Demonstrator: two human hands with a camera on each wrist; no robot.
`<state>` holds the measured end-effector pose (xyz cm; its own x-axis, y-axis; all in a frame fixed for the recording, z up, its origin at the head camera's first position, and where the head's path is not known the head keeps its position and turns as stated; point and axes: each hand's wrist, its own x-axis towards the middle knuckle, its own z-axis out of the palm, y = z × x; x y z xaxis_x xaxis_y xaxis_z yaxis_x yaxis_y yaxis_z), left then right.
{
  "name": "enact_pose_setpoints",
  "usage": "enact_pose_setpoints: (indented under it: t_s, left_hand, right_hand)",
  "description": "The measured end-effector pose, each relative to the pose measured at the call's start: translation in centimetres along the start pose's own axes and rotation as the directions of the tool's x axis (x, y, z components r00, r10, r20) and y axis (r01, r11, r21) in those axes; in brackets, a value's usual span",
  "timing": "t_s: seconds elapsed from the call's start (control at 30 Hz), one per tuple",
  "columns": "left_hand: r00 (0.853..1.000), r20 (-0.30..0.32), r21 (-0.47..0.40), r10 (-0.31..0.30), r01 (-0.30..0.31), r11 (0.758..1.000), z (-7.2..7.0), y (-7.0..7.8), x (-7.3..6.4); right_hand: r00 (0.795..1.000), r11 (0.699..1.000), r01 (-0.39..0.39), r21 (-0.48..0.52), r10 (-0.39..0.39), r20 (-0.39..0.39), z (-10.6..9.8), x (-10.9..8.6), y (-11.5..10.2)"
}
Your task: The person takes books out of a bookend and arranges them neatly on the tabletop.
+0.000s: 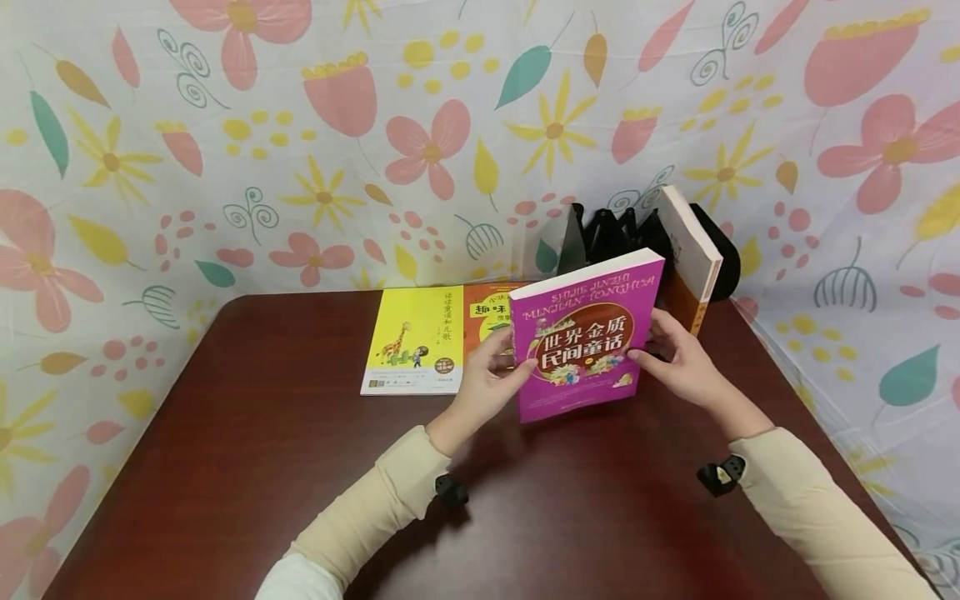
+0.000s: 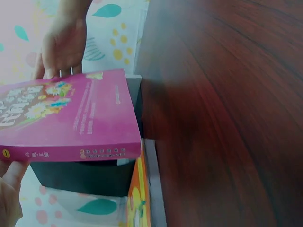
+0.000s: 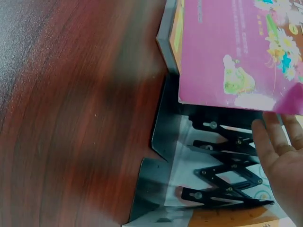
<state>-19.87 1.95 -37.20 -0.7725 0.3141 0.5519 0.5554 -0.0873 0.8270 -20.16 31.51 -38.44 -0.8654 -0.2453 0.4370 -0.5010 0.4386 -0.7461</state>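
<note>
A purple book point(image 1: 585, 333) with Chinese characters on its cover is held upright between both hands, above the table. My left hand point(image 1: 489, 377) grips its left side, thumb on the front cover. On the opposite side my right hand point(image 1: 678, 358) pinches the edge, thumb in front and fingers behind. The left wrist view shows the book's spine on the left hand's side. Right behind it stands a black expandable bookend point(image 3: 222, 165) with crossed metal bars, partly hidden by the book in the head view.
A thick book point(image 1: 693, 258) with an orange lower part stands at the bookend's right end. A yellow book point(image 1: 412, 342) lies on the brown table point(image 1: 300, 467), beside an orange book point(image 1: 483, 321) partly covered by the left hand. A flower-patterned cloth point(image 1: 427, 150) hangs behind.
</note>
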Motion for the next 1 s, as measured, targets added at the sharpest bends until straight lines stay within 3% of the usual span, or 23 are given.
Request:
enact_pose_setpoints:
  t_s: [0.17,0.27,0.43,0.53,0.77,1.0]
  left_hand:
    - [1.0,0.012,-0.022,0.011,-0.011,1.0,-0.8,-0.8,-0.4]
    - [1.0,0.021,-0.022,0.008,-0.008,1.0,-1.2,-2.0,-0.5]
    - [0.999,0.033,-0.047,-0.035,0.037,0.998,-2.0,-3.5,-0.5]
    - [0.999,0.037,-0.039,-0.035,0.037,0.999,-2.8,-3.5,-0.5]
    - [0.997,0.046,-0.013,-0.058,0.059,0.998,-5.0,-2.8,-0.5]
    - [0.995,0.046,-0.015,-0.091,0.092,0.996,-7.0,-1.6,-1.6]
  right_hand:
    - [1.0,1.0,-0.003,-0.006,0.003,-0.005,0.5,0.1,-0.1]
    - [0.999,0.999,-0.033,-0.008,0.033,-0.02,0.8,0.0,-0.3]
    - [0.996,0.989,-0.071,0.129,0.077,-0.043,1.7,-0.3,-0.6]
    - [0.993,0.976,-0.099,0.192,0.11,-0.047,2.3,-0.5,-1.0]
    - [0.99,0.979,-0.134,0.151,0.14,-0.024,3.4,-0.4,-2.4]
    - [0.98,0.96,-0.195,0.202,0.199,0.003,5.0,-0.7,-4.3]
